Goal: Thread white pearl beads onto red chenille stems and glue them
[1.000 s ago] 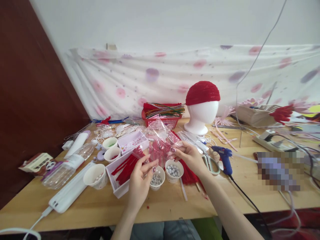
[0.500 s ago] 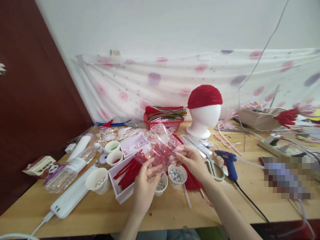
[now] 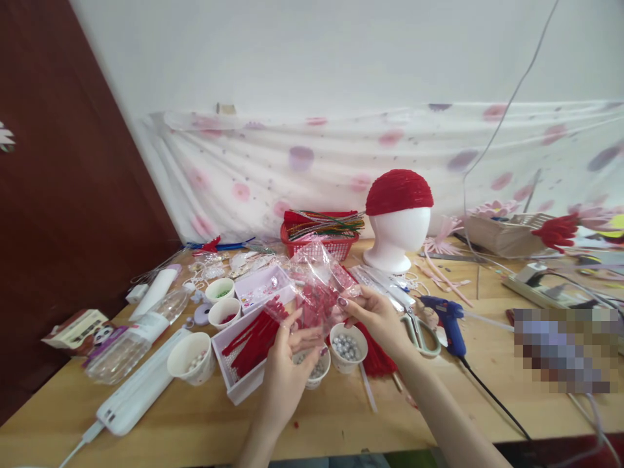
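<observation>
A crinkled clear plastic bag [image 3: 319,270] with red pieces inside is held up over the middle of the table. My right hand [image 3: 373,318] pinches its right side between thumb and fingers. At the bag's lower left edge is my left hand [image 3: 290,357], its thumb and fingertips close together on the plastic. Below the bag stand two paper cups of beads; the silver-bead cup [image 3: 348,348] is by my right hand, and the other cup [image 3: 316,372] is partly hidden behind my left thumb. A white box [image 3: 238,392] holding red fuzzy stems [image 3: 253,338] lies beside my left hand.
Behind stand a red basket [image 3: 319,248] of stems and a white foam head [image 3: 397,237] with a red cap [image 3: 400,193]. Scissors [image 3: 422,331] and a blue glue gun [image 3: 448,322] lie right. Left are a paper cup [image 3: 191,359], plastic bottle [image 3: 136,338] and white power bank-like bar [image 3: 139,383].
The view has shifted slightly. My left thumb has moved a little away from the fingers and down. Both hands stay at the plastic bag.
</observation>
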The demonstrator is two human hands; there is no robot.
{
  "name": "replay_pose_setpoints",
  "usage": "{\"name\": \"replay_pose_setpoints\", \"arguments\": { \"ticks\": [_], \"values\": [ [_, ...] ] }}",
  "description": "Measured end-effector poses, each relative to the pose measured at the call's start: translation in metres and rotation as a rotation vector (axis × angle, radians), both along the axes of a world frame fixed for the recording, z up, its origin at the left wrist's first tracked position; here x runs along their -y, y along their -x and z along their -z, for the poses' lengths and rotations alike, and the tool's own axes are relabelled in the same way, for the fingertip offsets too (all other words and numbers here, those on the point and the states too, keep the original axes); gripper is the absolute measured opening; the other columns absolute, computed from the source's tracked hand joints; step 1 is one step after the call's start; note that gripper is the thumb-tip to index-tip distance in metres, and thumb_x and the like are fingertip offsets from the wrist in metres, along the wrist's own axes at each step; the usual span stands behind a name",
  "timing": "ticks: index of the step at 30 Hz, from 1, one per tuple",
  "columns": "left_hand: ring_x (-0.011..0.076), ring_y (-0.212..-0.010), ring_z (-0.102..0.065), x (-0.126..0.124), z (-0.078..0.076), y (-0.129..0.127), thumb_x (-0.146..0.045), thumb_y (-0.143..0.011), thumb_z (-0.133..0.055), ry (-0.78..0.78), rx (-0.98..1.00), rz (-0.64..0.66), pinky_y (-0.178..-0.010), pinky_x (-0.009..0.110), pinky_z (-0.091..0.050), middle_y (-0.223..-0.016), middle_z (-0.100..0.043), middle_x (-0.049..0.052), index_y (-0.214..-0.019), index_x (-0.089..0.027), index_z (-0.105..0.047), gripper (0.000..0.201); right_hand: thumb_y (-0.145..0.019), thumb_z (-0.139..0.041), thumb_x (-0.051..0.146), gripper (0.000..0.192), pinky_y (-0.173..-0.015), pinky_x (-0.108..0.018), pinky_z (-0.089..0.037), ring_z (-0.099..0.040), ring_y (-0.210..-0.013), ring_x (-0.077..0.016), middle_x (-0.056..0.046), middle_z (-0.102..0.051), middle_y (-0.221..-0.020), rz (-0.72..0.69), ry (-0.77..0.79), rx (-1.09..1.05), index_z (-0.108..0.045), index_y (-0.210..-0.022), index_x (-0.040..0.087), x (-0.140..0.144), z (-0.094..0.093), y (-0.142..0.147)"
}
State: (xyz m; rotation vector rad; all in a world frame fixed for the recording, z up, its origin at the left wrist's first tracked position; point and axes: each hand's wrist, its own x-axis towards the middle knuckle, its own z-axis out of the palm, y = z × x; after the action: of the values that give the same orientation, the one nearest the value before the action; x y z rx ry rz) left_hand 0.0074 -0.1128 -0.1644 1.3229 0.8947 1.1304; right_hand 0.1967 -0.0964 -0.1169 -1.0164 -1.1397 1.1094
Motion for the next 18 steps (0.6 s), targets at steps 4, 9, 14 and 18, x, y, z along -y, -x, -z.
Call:
{"name": "replay_pose_setpoints", "arguments": {
  "ticks": [4, 9, 14, 18],
  "values": [
    [0.0220, -0.102, -0.071, -0.003, 0.005, -0.001, -0.021, -0.081, -0.060, 0.002, -0.004, -0.016, -0.097, 0.043, -0.051, -0.111, -0.074, 0.012, -0.136, -0.019, -0.034, 0.061, -0.066, -0.085, 0.052, 0.042, -0.049, -0.024, -0.052, -0.070, -0.058, -0.0191, -0.004, -0.074, -0.065, 0.015, -0.008, -0.001, -0.064, -0.077, 0.018, -0.001, 0.000, 0.001],
    [0.0207, -0.100, -0.072, -0.003, 0.007, 0.004, -0.016, -0.079, -0.056, -0.030, -0.060, -0.024, -0.094, 0.040, -0.053, -0.116, -0.072, 0.013, -0.131, -0.019, -0.040, 0.054, -0.068, -0.084, 0.051, 0.041, -0.052, -0.025, -0.054, -0.071, -0.060, -0.0195, -0.006, -0.076, -0.069, 0.042, -0.006, -0.008, -0.064, -0.080, 0.018, -0.004, 0.004, -0.006],
    [0.0209, -0.095, -0.072, 0.003, 0.009, 0.010, -0.017, -0.086, -0.054, -0.289, -0.304, -0.080, -0.090, 0.040, -0.056, -0.100, -0.077, 0.006, -0.115, -0.024, -0.055, 0.030, -0.065, -0.086, 0.053, 0.043, -0.051, -0.027, -0.056, -0.070, -0.058, -0.0204, -0.006, -0.075, -0.067, 0.110, -0.008, -0.001, -0.065, -0.079, 0.019, 0.003, -0.001, -0.007],
    [0.0189, -0.081, -0.073, 0.008, 0.010, 0.011, -0.017, -0.089, -0.057, -0.711, -0.526, -0.130, -0.105, 0.050, -0.047, -0.089, -0.076, 0.001, -0.097, -0.026, -0.062, 0.013, -0.065, -0.087, 0.050, 0.043, -0.051, -0.025, -0.056, -0.067, -0.053, -0.0176, -0.002, -0.073, -0.063, 0.232, -0.048, -0.004, -0.064, -0.087, 0.021, 0.021, -0.007, -0.013]
  ]
}}
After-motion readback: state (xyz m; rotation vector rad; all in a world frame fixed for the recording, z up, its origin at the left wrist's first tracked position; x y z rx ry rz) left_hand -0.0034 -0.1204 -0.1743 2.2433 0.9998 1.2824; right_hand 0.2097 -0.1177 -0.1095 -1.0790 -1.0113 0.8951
